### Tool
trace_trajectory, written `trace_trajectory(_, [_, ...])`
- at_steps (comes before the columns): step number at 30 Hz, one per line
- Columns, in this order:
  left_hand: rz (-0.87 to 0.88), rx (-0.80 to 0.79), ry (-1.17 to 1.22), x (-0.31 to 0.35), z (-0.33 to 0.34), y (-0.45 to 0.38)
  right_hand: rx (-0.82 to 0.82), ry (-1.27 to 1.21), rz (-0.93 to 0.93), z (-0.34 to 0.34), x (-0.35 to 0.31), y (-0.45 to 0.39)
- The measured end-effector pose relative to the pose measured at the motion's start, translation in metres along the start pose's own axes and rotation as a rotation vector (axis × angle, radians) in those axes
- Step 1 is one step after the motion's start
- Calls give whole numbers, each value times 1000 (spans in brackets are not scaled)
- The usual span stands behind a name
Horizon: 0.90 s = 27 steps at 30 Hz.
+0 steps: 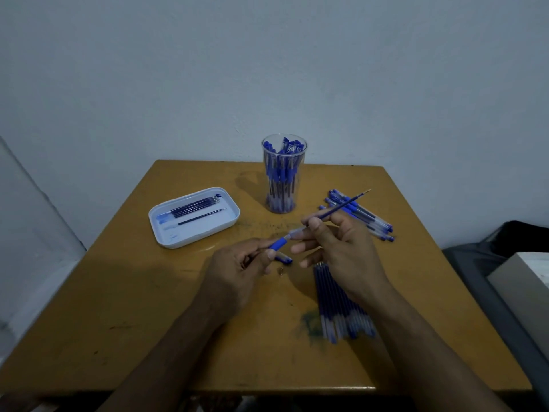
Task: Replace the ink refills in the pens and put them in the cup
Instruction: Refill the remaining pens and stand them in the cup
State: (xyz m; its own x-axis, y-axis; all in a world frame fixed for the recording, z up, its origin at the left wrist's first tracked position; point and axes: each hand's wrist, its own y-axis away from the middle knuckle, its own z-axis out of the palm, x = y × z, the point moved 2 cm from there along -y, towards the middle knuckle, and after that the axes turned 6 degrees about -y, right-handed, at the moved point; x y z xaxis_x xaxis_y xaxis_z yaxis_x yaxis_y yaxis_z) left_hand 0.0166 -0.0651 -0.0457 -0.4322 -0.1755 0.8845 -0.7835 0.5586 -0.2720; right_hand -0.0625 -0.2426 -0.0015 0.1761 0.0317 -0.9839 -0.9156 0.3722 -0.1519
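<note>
left hand (pixel 237 269) pinches the blue rubber grip of a clear plastic pen barrel (pixel 280 242) in front of the clear plastic cup (pixel 283 173) full of blue capped pens, while right hand (pixel 338 245) pinches a thin dark blue ink refill (pixel 341 207) between thumb and forefinger, other fingers loosely spread, its tip pointing up and right. right of the cup lies a pile of blue capped pens (pixel 361 215), left of it a white rounded tray (pixel 193 218) with refills, and nearer than the cup on the yellow-brown wooden table (pixel 118 307) sit a small brass tip (pixel 280 271), a blue cap (pixel 283 259) and a bundle of blue refills (pixel 338 304) under the right wrist.
</note>
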Motion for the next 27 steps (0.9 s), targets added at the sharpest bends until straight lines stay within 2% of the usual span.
trace_trajectory(8, [7, -16, -8, 1, 0, 1, -55, 6, 85, 0, 2, 0])
trace_trajectory(12, [-6, -4, -5, -1, 0, 1, 50, -83, 82, 2, 1, 0])
trace_trajectory(14, [-8, -4, -14, 0, 1, 0, 73, -31, 61, 1, 4, 0])
trace_trajectory(19, [13, -22, -32, 1, 0, 1, -40, 143, 140, 11, 9, 3])
trace_trajectory(22, [3, -3, -27, 0, -2, 0, 2, 145, 145, 13, 7, 3])
trace_trajectory(25, [-22, 37, -29, -5, -4, -3, 12, 467, 77, 9, 5, 2])
trace_trajectory(27, [-47, 61, -13, -7, -4, -4, -121, 749, 43, 13, 5, 2])
